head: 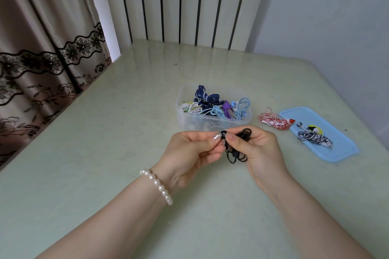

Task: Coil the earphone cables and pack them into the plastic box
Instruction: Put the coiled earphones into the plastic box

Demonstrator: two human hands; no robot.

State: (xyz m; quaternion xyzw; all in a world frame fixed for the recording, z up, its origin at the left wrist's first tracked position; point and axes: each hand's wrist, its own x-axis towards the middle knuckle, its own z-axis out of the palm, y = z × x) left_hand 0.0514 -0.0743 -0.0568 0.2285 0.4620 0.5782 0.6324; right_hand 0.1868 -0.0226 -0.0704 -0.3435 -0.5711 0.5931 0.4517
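Observation:
Both hands hold a black earphone cable (236, 154) just above the table, in front of the clear plastic box (189, 121). My left hand (189, 153) pinches a black earbud between thumb and forefinger. My right hand (259, 149) grips the coiled bundle, whose loops stick out above and below the fingers. The box holds several coiled earphones in dark blue, light blue, white and purple. To its right a red-and-white earphone bundle (273, 122) lies on the table. A black-and-white striped bundle (313, 137) with a yellow piece lies on the blue lid (341, 149).
The pale green table (105, 153) runs to a wall with dark vertical strips at the back. A lace-trimmed curtain (42, 59) hangs along the left edge. A pearl bracelet (156, 185) circles my left wrist.

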